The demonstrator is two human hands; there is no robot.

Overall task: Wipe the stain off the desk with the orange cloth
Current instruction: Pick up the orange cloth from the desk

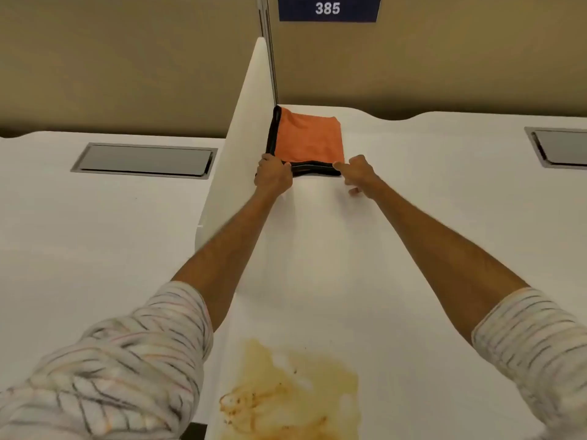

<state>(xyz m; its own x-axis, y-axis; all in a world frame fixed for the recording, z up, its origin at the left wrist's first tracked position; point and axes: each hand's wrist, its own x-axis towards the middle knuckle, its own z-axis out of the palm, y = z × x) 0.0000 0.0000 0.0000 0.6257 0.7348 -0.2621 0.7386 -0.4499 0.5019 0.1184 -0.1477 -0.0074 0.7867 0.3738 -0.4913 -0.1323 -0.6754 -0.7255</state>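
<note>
A folded orange cloth (307, 138) with black edging lies flat in the far left corner of the white desk (428, 249), against the divider. My left hand (273, 176) is closed on the cloth's near left corner. My right hand (357, 173) touches the near right corner with the forefinger and thumb, other fingers loosely spread. A large yellow-brown stain (286, 395) with dark specks spreads over the desk's near edge, between my forearms.
A white divider panel (244, 128) runs along the desk's left side. Grey cable hatches sit in the neighbouring desk (143, 160) and at the far right (559, 147). A beige partition with a blue sign (328, 7) reading 385 stands behind.
</note>
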